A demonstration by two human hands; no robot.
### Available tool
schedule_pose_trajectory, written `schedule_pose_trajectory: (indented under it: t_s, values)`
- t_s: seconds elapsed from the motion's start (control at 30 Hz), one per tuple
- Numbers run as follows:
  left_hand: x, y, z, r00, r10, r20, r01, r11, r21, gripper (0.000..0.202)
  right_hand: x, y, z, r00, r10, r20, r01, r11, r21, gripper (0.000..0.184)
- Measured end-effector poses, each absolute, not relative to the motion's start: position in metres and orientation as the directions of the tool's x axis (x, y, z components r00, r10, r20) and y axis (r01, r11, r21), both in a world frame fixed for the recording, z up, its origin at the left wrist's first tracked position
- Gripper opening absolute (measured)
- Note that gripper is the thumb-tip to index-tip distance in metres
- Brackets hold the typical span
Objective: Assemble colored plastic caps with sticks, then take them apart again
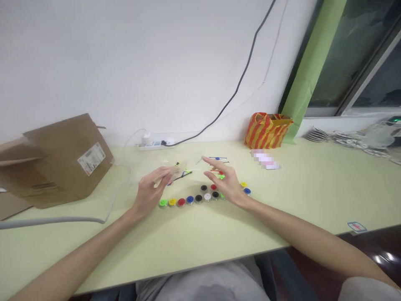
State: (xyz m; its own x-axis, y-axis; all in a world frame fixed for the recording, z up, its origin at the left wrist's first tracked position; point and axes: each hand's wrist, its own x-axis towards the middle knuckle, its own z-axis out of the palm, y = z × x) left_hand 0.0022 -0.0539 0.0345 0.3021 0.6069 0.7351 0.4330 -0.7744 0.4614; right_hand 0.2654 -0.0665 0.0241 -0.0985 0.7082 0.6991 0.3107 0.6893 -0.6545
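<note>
My left hand (152, 188) pinches the edge of a clear plastic bag (150, 169) that spreads out to its left. My right hand (228, 184) is raised across from it, thumb and fingers apart, with nothing plainly between them. Beneath and between the hands runs an uneven double row of small round pots with coloured tops, among them a yellow one (173, 202), a red one (181, 202) and a white one (207, 197). Thin coloured sticks lie behind, such as a black one (182, 176) and a blue one (217, 158). My right hand partly hides some pots.
An open cardboard box (69, 161) stands at the left, with a grey cable (62, 219) before it. Along the wall are a power strip (156, 144) and a red-and-yellow striped bag (267, 130). Stacked white reels (347, 140) lie far right; a sticker (357, 227) marks the front edge.
</note>
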Motion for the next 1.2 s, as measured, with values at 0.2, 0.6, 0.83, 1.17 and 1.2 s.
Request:
schedule_pose_trajectory:
  t_s: [0.2,0.6,0.83,1.17,1.2]
  values:
    - [0.001,-0.054,0.036,0.176,0.740,0.649,0.412,-0.654,0.634,0.032,0.250,-0.077,0.012,-0.439,0.431,0.788,0.357,0.889,-0.287,0.031]
    - [-0.004,-0.057,0.037,0.200,0.715,0.669,0.407,-0.682,0.607,0.027,0.247,-0.082,0.005,-0.375,0.676,0.634,0.314,0.736,-0.600,0.078]
    - [-0.006,-0.056,0.037,0.235,0.704,0.670,0.392,-0.699,0.597,0.028,0.252,-0.080,0.010,-0.362,0.742,0.563,0.209,0.654,-0.727,0.079]
    - [-0.001,-0.055,0.039,0.220,0.744,0.630,0.246,-0.668,0.703,0.027,0.260,-0.070,0.012,-0.324,0.788,0.523,0.113,0.582,-0.806,0.067]
    - [-0.001,-0.055,0.039,0.217,0.748,0.627,0.243,-0.664,0.707,0.027,0.261,-0.067,0.010,-0.319,0.800,0.509,0.104,0.563,-0.820,0.067]
